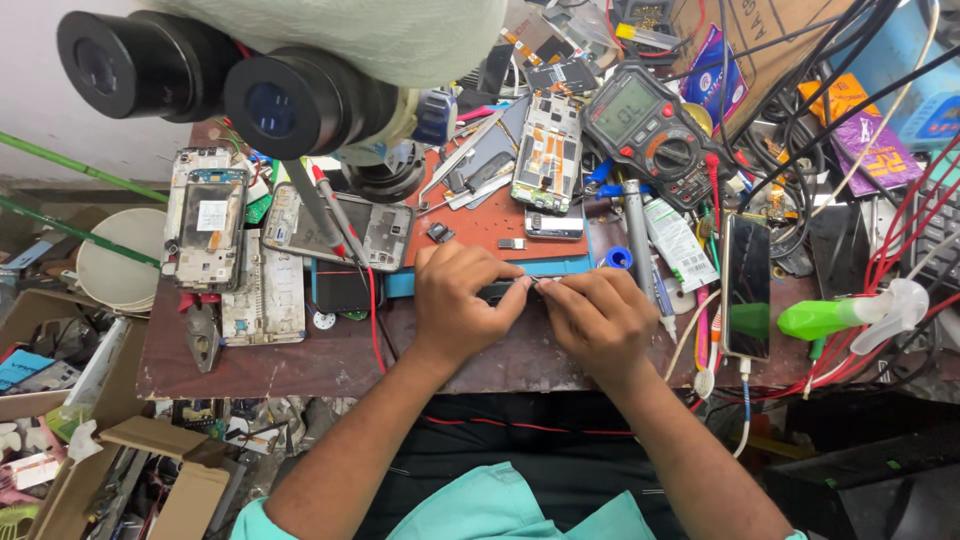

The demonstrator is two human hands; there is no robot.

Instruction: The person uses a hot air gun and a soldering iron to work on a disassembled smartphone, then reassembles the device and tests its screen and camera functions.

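Pinching a small dark slab-shaped part [512, 289] between them, both hands meet at the front of the worn brown wooden bench [300, 365]; the left hand [462, 305] curls over the part's near end with its fingers closed on it, and the right hand [600, 320] closes narrowly on the other end, fingertips seeming to nip something thin and pale — too small to name. The part sits just in front of the blue strip [540, 268] that edges the orange-red work mat [480, 225], and most of it is hidden under the knuckles.

Around the hands the bench is crowded: a stripped silver phone frame with orange flex cables [547, 152] lies on the mat, a dark grey digital multimeter with an orange dial ring [655, 135] sits beyond it, a stack of opened phone chassis [208, 228] lies well to the left, and a black-screened phone on a white charging cable [746, 288] lies to the right near a green spray bottle [835, 315]; the black twin eyepieces of a microscope [215, 85] hang overhead.

As I judge it, the risk lies in the grip — two opposed pinches on a thin piece could bend or crack it if either hand twists; a slip could flick tiny bits into the clutter, where they would be hard to find; the red probe lead [374, 315] running close to the left wrist could snag.
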